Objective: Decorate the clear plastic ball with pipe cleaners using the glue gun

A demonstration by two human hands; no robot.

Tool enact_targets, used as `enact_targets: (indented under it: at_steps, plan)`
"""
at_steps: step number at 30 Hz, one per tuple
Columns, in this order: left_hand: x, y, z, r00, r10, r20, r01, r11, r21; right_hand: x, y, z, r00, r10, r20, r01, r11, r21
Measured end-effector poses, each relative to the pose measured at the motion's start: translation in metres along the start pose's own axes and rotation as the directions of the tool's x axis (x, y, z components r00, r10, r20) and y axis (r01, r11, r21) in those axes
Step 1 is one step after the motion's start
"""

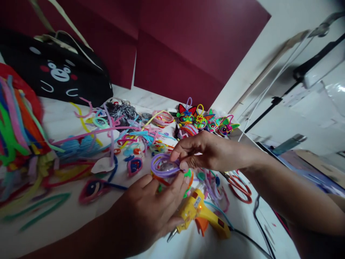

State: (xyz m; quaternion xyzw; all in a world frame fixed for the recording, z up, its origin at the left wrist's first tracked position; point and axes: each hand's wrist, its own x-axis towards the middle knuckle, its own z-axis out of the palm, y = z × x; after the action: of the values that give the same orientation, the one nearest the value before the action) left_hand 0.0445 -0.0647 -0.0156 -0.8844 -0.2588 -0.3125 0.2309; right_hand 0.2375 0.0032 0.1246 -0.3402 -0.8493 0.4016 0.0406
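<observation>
My right hand (201,151) pinches the edge of a purple pipe-cleaner ring (164,172), coiled in several loops, between thumb and fingers. My left hand (153,205) reaches in from below with fingers stretched out, their tips close to the ring and the right fingertips; whether they touch the ring I cannot tell. The left thumb is apart from the fingers, beside a yellow glue gun (201,212) lying on the table, its small light glowing and its metal nozzle pointing left. Under the hands, a green and orange piece (190,180) is partly hidden.
Loose pipe cleaners (134,133) and eye-shaped pieces (134,166) cover the table. Colourful animal faces (201,122) stand behind my right hand. Orange-handled scissors (239,189) lie at the right, near the gun's black cord (250,237). A black bag (56,79) stands at the back left.
</observation>
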Motion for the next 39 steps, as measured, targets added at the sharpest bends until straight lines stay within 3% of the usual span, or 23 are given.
enact_targets:
  at_steps: [14, 33, 39]
  plan:
    - [0.0022, 0.0016, -0.0019, 1.000, -0.003, 0.017, 0.003, 1.000, -0.008, 0.0099, 0.0005, -0.0085, 0.996, 0.022, 0.090, -0.014, 0.996, -0.086]
    - [0.0033, 0.0007, -0.0028, 0.999, -0.020, -0.036, 0.019, 0.999, -0.030, 0.0105, 0.0047, -0.0093, 0.993, 0.020, 0.117, -0.022, 1.000, 0.016]
    - [0.0030, 0.0011, -0.0012, 0.999, 0.004, -0.034, -0.004, 1.000, 0.001, 0.0087, 0.0028, -0.0074, 0.992, 0.075, 0.101, -0.078, 0.997, 0.024]
